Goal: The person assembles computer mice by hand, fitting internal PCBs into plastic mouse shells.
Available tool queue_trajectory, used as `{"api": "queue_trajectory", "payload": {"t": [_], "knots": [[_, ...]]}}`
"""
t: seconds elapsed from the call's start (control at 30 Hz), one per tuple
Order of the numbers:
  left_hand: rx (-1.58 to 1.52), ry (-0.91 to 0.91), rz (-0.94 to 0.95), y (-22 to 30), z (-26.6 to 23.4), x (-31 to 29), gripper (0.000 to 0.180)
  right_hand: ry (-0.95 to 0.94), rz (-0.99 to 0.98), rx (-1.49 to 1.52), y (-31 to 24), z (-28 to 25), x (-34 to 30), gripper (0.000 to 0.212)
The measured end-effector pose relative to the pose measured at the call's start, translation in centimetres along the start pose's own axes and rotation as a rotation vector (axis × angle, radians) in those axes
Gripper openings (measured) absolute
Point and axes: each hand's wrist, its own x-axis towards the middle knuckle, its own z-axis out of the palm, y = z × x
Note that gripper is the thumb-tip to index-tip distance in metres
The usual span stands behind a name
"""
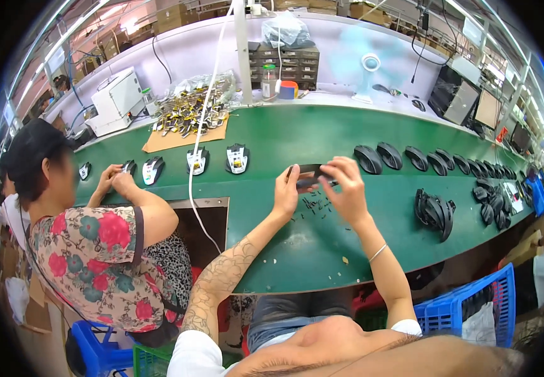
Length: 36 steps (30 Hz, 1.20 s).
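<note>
Black shell point(308, 183) lies at 2 o'clock from left hand point(286, 193), 10 o'clock from right hand point(347, 186). Long side runs 9 to 3. Both pinch it.

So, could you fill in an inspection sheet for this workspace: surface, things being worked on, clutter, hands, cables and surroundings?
Surface: green bench, with small dark bits scattered on it.
Job's things: one dark part, held up over the bench; its exact kind cannot be told. Dark curved shells stand in a row to the right.
Clutter: a pile of small parts on cardboard, back left.
Grippers: bare hands only; the left hand and right hand both hold the dark part.
Cables: a white cable hangs from above, left of the hands.
Surroundings: a co-worker seated at left, a fan at the back, a blue crate lower right.
</note>
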Motion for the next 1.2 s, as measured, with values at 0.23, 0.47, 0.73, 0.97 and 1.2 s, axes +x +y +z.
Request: {"api": "queue_trajectory", "payload": {"t": [0.23,0.47,0.73,0.97,1.2], "knots": [[0.033,0.100,0.059,-1.2,-0.2,0.2,0.035,0.042,0.508,0.214,2.7,1.1,-1.9,0.043],[-0.237,0.024,-0.205,-1.9,0.8,-0.9,0.034,0.183,1.109,1.021,3.5,4.6,-4.3,0.013],[0.458,0.135,0.416,0.1,-1.1,0.9,0.024,-0.033,0.536,-0.145,8.0,-2.9,-0.3,0.021],[0.810,-0.258,0.955,0.9,2.4,-2.8,0.017,-0.605,0.446,-0.593,8.5,0.3,-1.5,0.007],[0.824,-1.359,0.886,-2.1,8.9,-14.6,0.021,-0.790,0.525,-0.398,2.3,4.2,0.2,0.014]]}}
